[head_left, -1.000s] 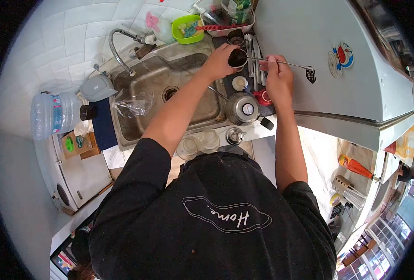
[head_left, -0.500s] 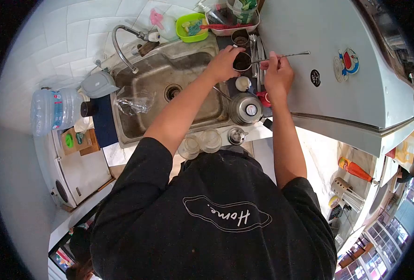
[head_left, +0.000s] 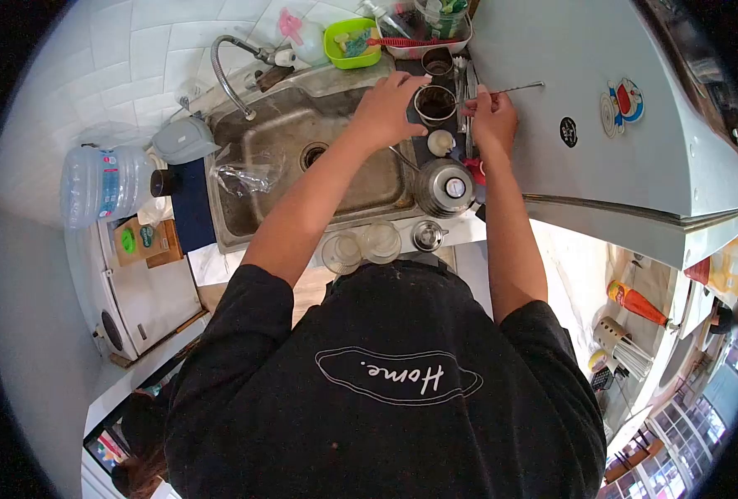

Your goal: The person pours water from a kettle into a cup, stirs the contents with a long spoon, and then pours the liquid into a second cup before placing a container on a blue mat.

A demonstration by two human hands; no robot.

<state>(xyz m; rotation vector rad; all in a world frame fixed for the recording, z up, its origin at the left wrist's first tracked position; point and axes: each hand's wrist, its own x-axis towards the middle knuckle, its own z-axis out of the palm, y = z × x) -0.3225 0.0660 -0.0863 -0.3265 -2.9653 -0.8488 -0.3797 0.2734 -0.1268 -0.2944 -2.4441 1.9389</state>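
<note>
Cup, one, round, dark inside. Lies just right of the left hand, level with the gap between thumb and fingers; lies left of the right hand. Nearer hand: left. Seen from above, its mouth is a circle and shows no long axis.

Left hand: thumb and fingers spread wide, holding nothing; whether a fingertip touches the rim cannot be told.

Right hand: fingers closed on a rod, thin, metal. Long axis runs crosswise, left to right, its outer end pointing past the fingers toward the fridge. Whether the inner end reaches into the cup is too small to tell.

About the grip: second cup, beyond the first; cutlery, between the first cup and the right hand, running away from the person; jar, just nearer the person than the first cup; kettle, nearer still; sink, left of and below the left hand.
</note>
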